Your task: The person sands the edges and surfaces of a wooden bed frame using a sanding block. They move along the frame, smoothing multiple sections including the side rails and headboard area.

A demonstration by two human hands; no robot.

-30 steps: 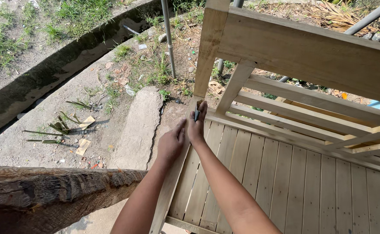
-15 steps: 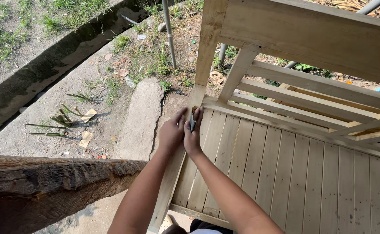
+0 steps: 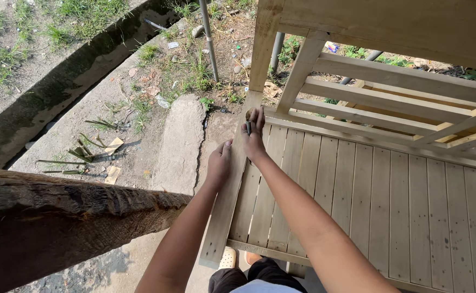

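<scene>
- Far left, beyond your arms, a rough dark log (image 3: 58, 217) crosses the lower corner, and past it the concrete ground carries cut green stalks (image 3: 88, 149) and pale wood offcuts (image 3: 113, 173).
- Your left hand (image 3: 219, 163) now rests on the outer edge of the frame rail (image 3: 227, 206), fingers curled over the side. Half a second ago it sat up beside your right hand; it has since slid back toward you along the rail.
- Its grip is closed loosely on the rail edge and carries nothing else.
- Your right hand (image 3: 254, 138) sits further up the rail, close to the foot of the corner post (image 3: 262, 49), in much the same spot as before.
- Its grip is pinched shut on a small dark tool (image 3: 248, 128), held upright with its tip against the wood. What kind of tool it is I cannot tell.
- A small round mark (image 3: 249, 113) shows on the rail just above that tool.
- To the right, the slatted panel (image 3: 390, 206) of pale boards lies flat, and the angled rails (image 3: 411, 103) of the wooden frame rise over it.
- Behind the frame, scraps of litter lie in the dirt: a small blue and white wrapper (image 3: 332, 47) near the top rail, and a pale one (image 3: 173, 45) by the metal pole (image 3: 209, 38).
</scene>
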